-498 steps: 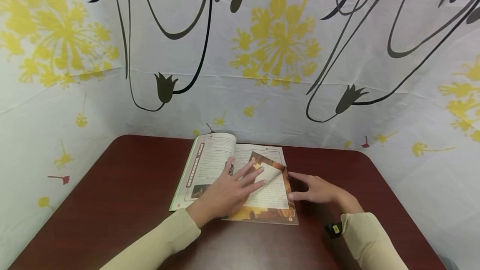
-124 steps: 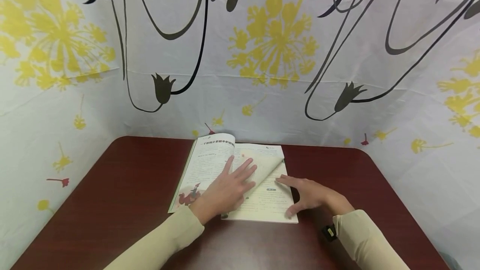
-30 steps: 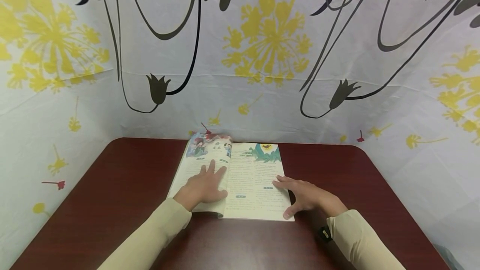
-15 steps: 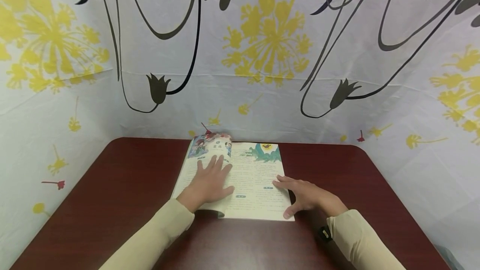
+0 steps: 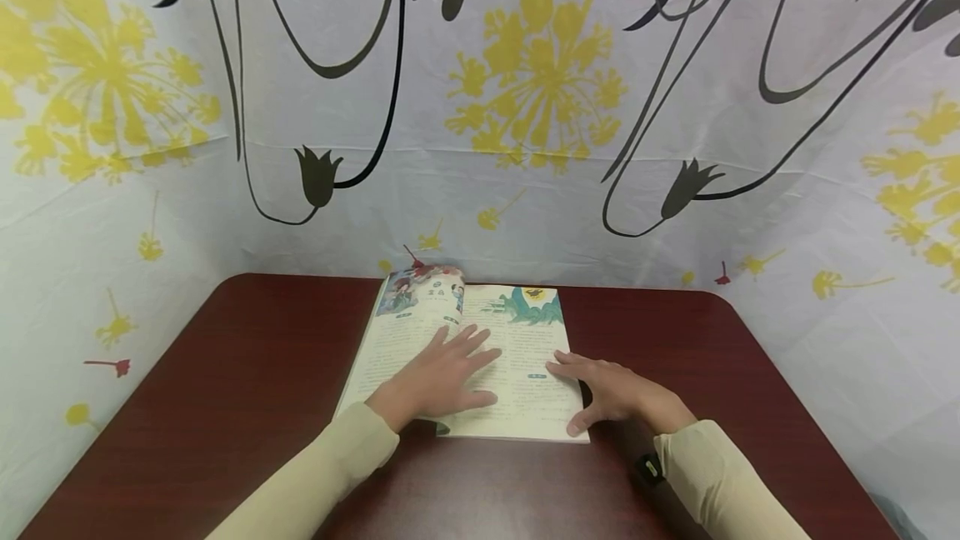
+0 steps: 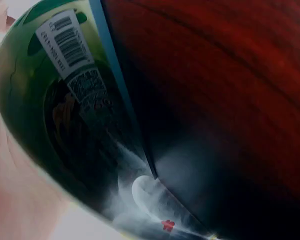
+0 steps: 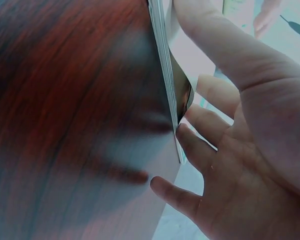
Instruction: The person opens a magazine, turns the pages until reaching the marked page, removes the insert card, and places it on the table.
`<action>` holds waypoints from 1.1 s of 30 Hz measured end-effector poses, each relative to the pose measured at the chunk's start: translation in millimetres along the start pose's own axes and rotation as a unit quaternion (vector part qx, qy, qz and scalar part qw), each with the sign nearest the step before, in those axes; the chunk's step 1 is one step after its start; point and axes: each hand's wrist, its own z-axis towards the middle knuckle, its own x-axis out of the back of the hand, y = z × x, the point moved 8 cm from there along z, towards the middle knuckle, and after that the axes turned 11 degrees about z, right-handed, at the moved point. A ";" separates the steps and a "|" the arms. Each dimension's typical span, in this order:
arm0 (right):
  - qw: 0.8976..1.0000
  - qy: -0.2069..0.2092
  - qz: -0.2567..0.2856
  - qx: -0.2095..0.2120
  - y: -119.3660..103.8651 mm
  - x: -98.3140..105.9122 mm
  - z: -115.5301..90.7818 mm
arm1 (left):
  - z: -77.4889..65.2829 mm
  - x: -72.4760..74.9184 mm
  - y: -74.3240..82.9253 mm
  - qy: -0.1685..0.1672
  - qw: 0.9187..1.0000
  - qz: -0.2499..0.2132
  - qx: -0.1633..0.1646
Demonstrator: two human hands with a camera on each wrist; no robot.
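An open magazine (image 5: 517, 407) lies on the dark red table, its left pages (image 5: 375, 365) bowed up and its right page flat. My left hand (image 5: 431, 382) lies across the spine with straight, spread fingers, their tips on the right page. In the left wrist view the green back cover (image 6: 20, 75) curves up, with a barcode (image 6: 69, 44) on it. At the magazine's right edge, my right hand (image 5: 618, 390) touches the page with thumb and fingertips apart. The right wrist view has a sheet (image 7: 185, 57) bulging slightly near that hand's (image 7: 240, 145) fingers.
The reddish-brown wooden table (image 5: 225, 407) has rounded far corners. Behind it hangs a white cloth (image 5: 420, 107) printed with yellow and grey flowers. A dark band (image 5: 650, 467) sits at the right wrist.
Several leaves have turned since the oldest frames, which had different pages showing. In the last half second my left hand has slid right from the left page over the spine; my right hand stays put.
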 end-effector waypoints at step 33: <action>1.000 0.011 0.006 -0.028 -1.0 6.4 6.8 | -1.2 -8.8 13.3 -0.018 0.998 0.055 -0.009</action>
